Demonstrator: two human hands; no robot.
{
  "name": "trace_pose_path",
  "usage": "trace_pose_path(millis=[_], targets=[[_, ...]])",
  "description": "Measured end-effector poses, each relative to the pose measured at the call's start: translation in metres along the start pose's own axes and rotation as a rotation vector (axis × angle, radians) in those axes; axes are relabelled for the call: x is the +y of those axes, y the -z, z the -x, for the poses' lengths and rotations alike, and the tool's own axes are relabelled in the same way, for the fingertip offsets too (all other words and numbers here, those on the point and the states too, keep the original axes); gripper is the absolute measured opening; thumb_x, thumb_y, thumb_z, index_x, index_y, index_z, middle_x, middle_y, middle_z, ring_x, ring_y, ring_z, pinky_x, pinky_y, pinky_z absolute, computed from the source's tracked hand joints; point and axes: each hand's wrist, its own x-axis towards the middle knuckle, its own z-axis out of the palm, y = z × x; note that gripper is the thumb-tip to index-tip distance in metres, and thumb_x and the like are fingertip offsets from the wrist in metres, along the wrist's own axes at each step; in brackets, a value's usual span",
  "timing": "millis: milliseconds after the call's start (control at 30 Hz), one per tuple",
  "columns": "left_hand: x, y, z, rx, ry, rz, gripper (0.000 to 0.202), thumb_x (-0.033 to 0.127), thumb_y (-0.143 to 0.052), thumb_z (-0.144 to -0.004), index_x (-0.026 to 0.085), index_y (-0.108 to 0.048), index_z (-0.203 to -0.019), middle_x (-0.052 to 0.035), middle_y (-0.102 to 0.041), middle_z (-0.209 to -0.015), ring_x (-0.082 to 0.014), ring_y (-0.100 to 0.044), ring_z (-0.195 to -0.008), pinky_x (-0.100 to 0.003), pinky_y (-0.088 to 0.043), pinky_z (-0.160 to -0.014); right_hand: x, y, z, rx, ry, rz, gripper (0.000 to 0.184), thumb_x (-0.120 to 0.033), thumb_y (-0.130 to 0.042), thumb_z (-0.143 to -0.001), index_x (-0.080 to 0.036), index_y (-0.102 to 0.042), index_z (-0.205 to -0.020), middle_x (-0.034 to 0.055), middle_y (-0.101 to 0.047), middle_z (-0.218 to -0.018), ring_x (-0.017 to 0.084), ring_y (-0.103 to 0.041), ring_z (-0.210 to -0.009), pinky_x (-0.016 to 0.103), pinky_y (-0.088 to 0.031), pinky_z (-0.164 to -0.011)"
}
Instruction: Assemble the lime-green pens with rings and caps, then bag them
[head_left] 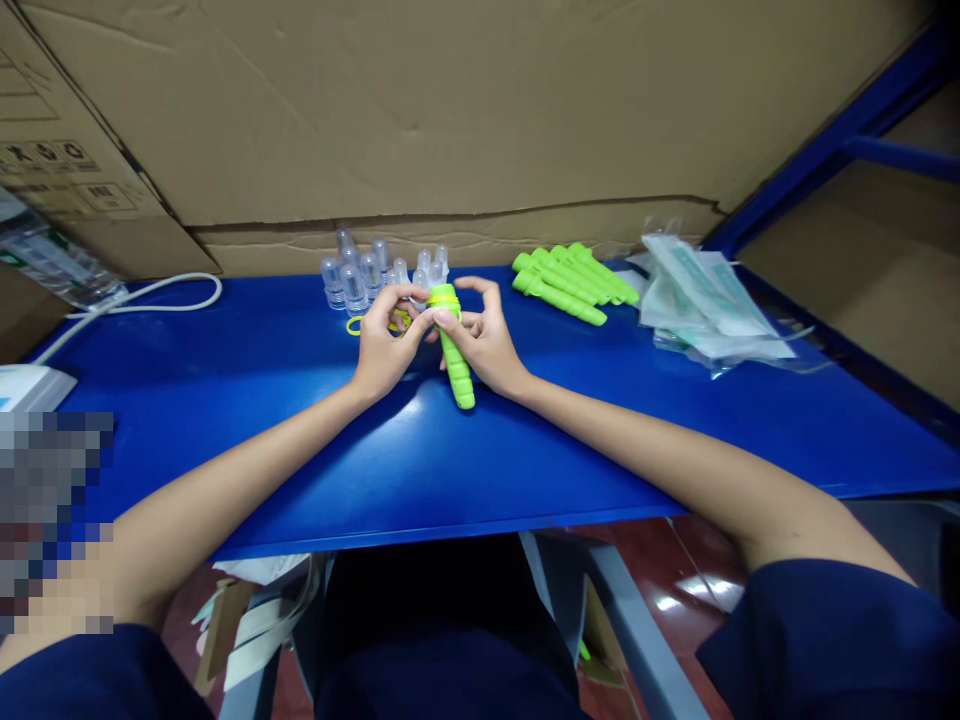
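Note:
Both hands meet over the middle of the blue table [225, 400]. My right hand [487, 340] is closed round a green ribbed plastic handle [456, 362], held upright with its lower end near the table. My left hand [384, 345] pinches at the handle's top, where a yellow ring sits around it. Another yellow ring [355, 326] lies on the table just left of my left hand. Several clear plastic caps [360, 275] stand right behind the hands.
A pile of green handles [574, 280] lies at the back right, beside sealed clear packets [705, 300]. A white cable [150, 295] and a white box [26, 385] are at the left. Cardboard boxes [450, 110] wall the back; a blue shelf frame [840, 130] stands at right.

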Motion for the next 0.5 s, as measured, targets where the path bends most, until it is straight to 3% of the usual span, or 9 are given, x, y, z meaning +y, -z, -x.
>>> trace_pose_path(millis=[67, 267, 500], targets=[[0.0001, 0.0001, -0.0002, 0.002, 0.009, 0.003, 0.029, 0.045, -0.074, -0.087, 0.02, -0.065, -0.1, -0.0034, -0.07, -0.099, -0.0103, -0.06, -0.073, -0.023, -0.045, -0.064, 0.0001, 0.0003, 0.0012, -0.013, 0.035, -0.005, 0.072, -0.063, -0.072, -0.083, -0.029, -0.025, -0.126, -0.0058, -0.07, -0.081, 0.011, -0.064, -0.05, 0.022, -0.054, -0.045], [0.0013, 0.0014, -0.0002, 0.005, 0.005, 0.023, 0.017, 0.029, -0.076, -0.085, 0.02, -0.067, -0.096, -0.0013, -0.067, -0.094, -0.0097, -0.059, -0.072, -0.023, -0.044, -0.066, 0.0018, 0.0014, 0.0024, -0.066, 0.053, 0.032, 0.051, -0.06, -0.063, -0.092, -0.028, -0.03, -0.116, -0.0074, -0.067, -0.074, 0.011, -0.061, -0.044, 0.021, -0.048, -0.039], [0.0049, 0.0035, -0.0007, 0.014, 0.006, 0.034, 0.014, 0.026, -0.076, -0.084, 0.02, -0.07, -0.095, -0.001, -0.067, -0.091, -0.01, -0.058, -0.071, -0.023, -0.042, -0.065, 0.0002, 0.0004, 0.0036, -0.064, 0.069, 0.037, 0.049, -0.061, -0.061, -0.093, -0.028, -0.032, -0.113, -0.0085, -0.067, -0.072, 0.009, -0.06, -0.043, 0.018, -0.046, -0.038]])
